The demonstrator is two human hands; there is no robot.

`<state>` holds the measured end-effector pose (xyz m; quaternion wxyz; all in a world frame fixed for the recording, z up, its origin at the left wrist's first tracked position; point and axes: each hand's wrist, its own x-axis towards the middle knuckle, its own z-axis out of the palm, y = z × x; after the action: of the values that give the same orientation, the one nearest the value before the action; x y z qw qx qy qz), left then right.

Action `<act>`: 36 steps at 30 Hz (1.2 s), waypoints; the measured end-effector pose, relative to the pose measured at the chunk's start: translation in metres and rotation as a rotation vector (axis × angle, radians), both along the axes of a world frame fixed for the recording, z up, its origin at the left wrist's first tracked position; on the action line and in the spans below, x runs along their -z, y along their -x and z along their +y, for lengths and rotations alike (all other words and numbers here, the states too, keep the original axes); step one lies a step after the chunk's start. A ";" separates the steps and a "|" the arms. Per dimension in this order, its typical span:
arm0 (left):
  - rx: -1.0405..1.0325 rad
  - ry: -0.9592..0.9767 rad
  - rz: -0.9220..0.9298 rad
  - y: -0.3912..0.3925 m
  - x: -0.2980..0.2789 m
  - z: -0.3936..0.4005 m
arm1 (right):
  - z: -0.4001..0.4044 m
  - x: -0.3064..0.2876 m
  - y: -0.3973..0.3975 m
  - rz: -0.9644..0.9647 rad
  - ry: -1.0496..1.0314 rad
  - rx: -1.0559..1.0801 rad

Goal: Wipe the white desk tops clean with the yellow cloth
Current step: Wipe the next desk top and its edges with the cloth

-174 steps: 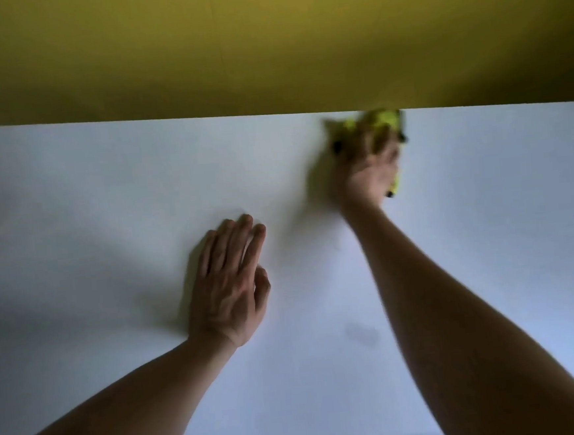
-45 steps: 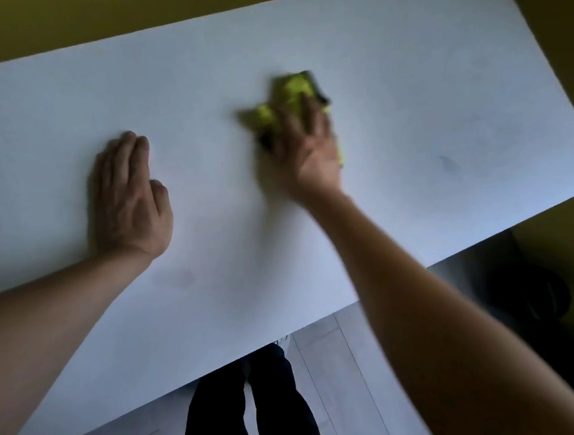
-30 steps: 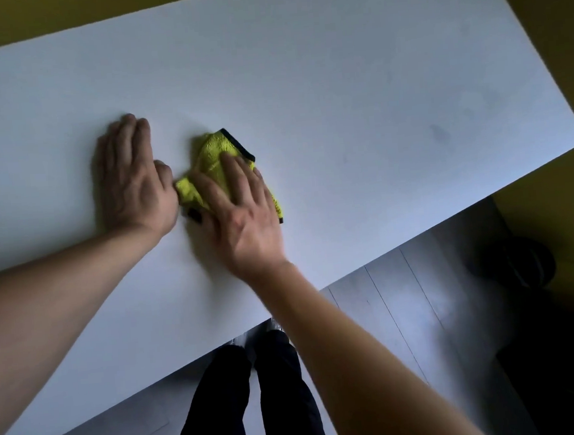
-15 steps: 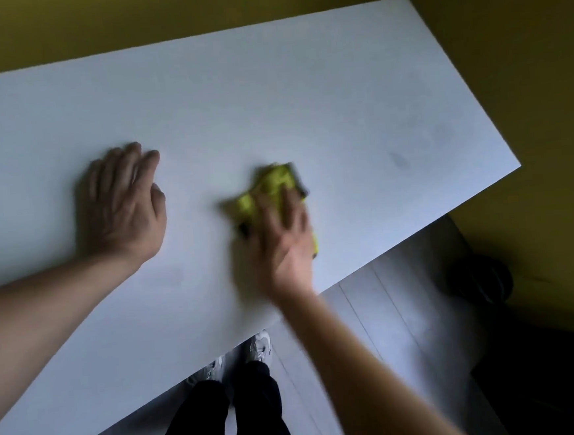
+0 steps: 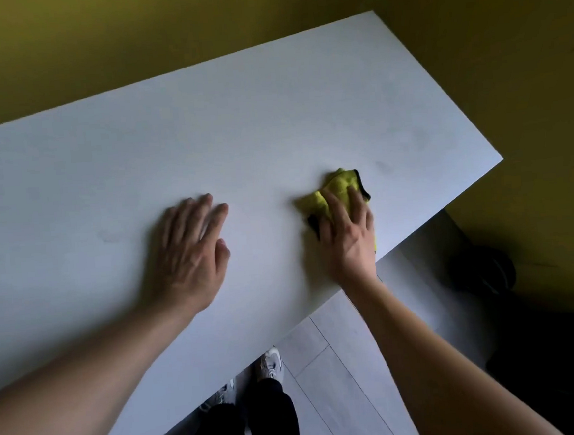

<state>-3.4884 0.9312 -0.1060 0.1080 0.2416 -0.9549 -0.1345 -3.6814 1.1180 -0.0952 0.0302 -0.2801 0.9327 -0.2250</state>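
Observation:
The white desk top (image 5: pixel 203 131) fills most of the view, slanting from lower left to upper right. A crumpled yellow cloth (image 5: pixel 336 189) with a black edge lies near the desk's front right edge. My right hand (image 5: pixel 350 233) presses flat on the cloth with its fingers straight, covering the cloth's near half. To its left, my left hand (image 5: pixel 192 248) rests palm down on the bare desk, fingers straight and together. A faint grey smudge (image 5: pixel 382 165) shows just right of the cloth, and another smudge (image 5: pixel 108 236) sits left of my left hand.
Yellow-green walls (image 5: pixel 161 38) run behind and to the right of the desk. The desk's right corner (image 5: pixel 499 159) ends close to the cloth. Below the front edge are a pale plank floor (image 5: pixel 342 367), my legs and white shoes (image 5: pixel 271 366), and a dark round object (image 5: pixel 482 270).
My right hand has slid the cloth to the right, toward the desk's right corner. My left hand stays flat on the desk. The view has shifted left.

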 end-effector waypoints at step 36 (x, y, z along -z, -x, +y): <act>-0.230 0.001 -0.061 0.156 -0.010 0.039 | 0.050 0.008 0.001 -0.009 0.058 -0.547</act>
<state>-3.6443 0.9697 -0.0960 0.0937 0.3537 -0.9237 -0.1133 -3.6823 1.1680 -0.1028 0.0859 -0.5212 0.8155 -0.2364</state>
